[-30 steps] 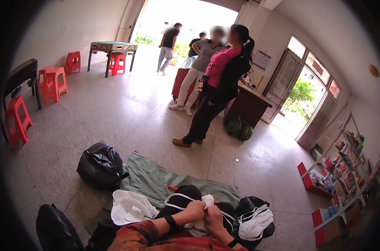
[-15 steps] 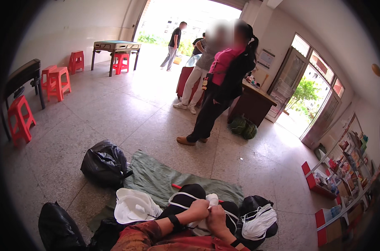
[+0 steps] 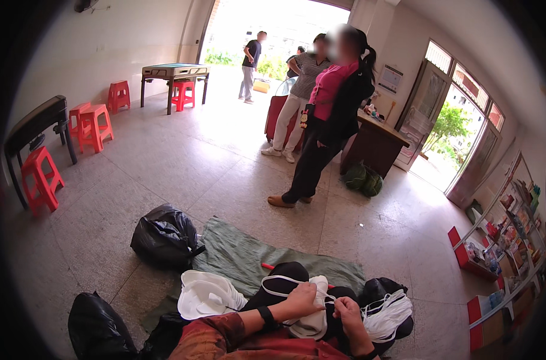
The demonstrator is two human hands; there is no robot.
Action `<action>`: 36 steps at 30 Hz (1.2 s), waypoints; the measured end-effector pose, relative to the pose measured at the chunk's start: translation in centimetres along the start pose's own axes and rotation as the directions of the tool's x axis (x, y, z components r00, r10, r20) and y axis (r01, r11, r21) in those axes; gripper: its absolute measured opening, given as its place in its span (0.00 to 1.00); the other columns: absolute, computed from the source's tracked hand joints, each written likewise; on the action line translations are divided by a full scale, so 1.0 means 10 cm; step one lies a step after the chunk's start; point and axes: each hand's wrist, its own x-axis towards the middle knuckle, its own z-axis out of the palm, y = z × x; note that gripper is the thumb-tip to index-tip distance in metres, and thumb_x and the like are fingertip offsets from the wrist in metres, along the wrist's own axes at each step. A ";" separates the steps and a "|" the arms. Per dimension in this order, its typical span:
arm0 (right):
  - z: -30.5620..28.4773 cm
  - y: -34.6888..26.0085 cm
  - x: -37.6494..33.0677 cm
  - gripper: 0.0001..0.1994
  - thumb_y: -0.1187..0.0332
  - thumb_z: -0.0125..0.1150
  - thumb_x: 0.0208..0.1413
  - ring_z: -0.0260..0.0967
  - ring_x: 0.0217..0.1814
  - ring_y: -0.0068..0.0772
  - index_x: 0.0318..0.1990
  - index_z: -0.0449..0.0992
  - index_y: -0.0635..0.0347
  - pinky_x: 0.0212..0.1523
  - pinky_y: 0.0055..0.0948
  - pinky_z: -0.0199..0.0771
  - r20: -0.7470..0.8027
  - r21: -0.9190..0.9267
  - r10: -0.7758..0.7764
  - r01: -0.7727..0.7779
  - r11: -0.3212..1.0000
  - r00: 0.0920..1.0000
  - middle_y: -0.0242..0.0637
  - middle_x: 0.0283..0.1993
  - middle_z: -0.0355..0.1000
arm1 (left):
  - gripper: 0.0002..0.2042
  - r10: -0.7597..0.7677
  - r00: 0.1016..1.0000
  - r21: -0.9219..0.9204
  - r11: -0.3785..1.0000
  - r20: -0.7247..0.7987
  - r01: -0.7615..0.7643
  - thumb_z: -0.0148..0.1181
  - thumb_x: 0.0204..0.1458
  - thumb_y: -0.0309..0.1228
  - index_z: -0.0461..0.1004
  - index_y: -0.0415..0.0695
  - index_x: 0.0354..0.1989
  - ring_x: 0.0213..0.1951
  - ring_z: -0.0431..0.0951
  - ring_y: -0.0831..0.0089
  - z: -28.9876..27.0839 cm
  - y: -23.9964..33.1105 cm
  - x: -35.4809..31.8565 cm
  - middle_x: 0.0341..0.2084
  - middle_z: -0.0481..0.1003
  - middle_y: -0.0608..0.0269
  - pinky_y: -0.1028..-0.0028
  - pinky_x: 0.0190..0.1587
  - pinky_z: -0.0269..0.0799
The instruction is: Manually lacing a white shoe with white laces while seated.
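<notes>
My left hand [image 3: 303,298] is closed on a white cord [image 3: 274,290], part of which loops out over my dark-clad knee. My right hand [image 3: 348,313] is pinched shut just to its right, and a short length of the cord runs between the two hands. A soft white piece [image 3: 310,325], whose kind I cannot make out, lies in my lap under the hands, with white material also showing behind them. To the left sits a stack of white, curved, shell-like pieces [image 3: 196,293]. A bundle of white cords [image 3: 388,317] rests on a black bag by my right hand.
A green cloth sheet [image 3: 237,249] covers the floor ahead, with a tied black bag [image 3: 166,237] at its left. Another black bag [image 3: 99,327] is lower left. Several people stand ahead, one in a pink top [image 3: 331,90]. Red stools [image 3: 42,180] and shelves [image 3: 507,246] flank the room.
My hands have drawn apart, the right one moving right, and the cord between them now shows. More of the white piece in my lap is visible. The whole view has shifted slightly.
</notes>
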 end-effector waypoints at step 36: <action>0.24 0.14 -0.12 0.07 0.69 0.56 0.53 0.69 0.36 0.56 0.34 0.72 0.64 0.38 0.49 0.69 0.136 -0.803 -0.417 0.347 0.485 0.898 0.52 0.31 0.68 | 0.24 -0.026 1.000 0.220 0.975 -0.016 0.029 0.65 0.44 0.41 0.70 0.35 0.45 0.51 0.69 0.51 0.16 0.21 0.01 0.46 0.68 0.47 0.56 0.47 0.70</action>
